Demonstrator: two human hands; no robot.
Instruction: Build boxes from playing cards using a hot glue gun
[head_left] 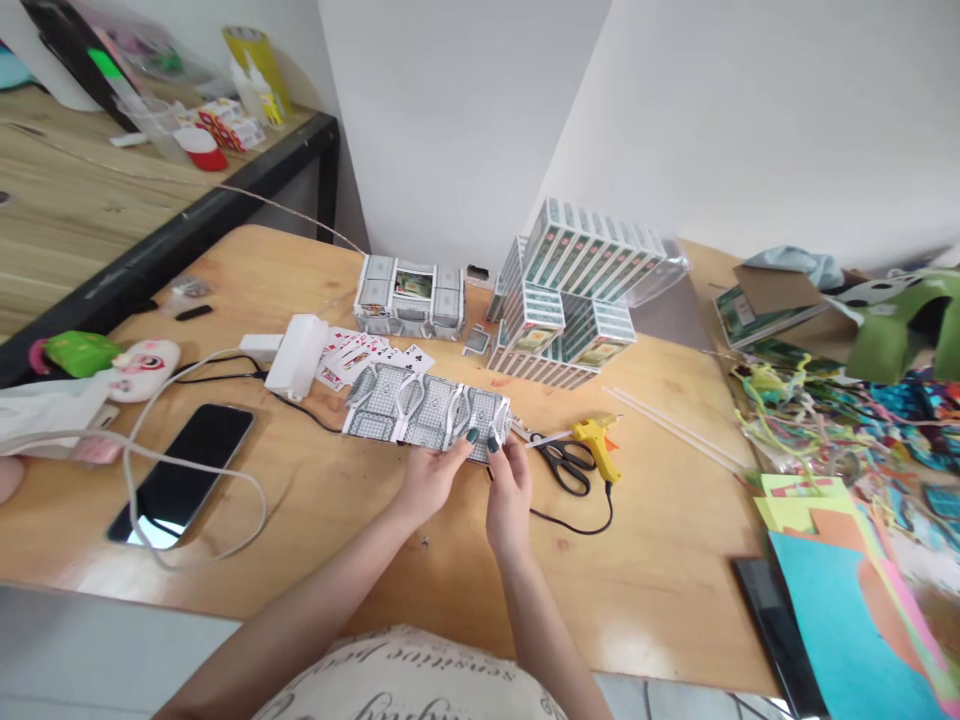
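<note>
A panel of joined playing cards (427, 408), backs up and with curled strips on its face, lies between my hands over the table. My left hand (435, 475) grips its near edge, thumb on top. At its right end, my right hand (510, 490) pinches the edge near a curled strip. Behind the panel stands a box-shaped piece built of cards (409, 298). Loose playing cards (352, 355) are fanned face up beside it. Right of my hands lie black-handled scissors (566, 465) and a yellow glue gun (598, 447).
Card boxes (562, 300) are stacked at the back right. A phone (184, 475) and a white cable lie left, near a white power adapter (298, 357). Clear sticks (675, 430), coloured paper (832, 600) and tangled craft scraps (795, 410) are on the right.
</note>
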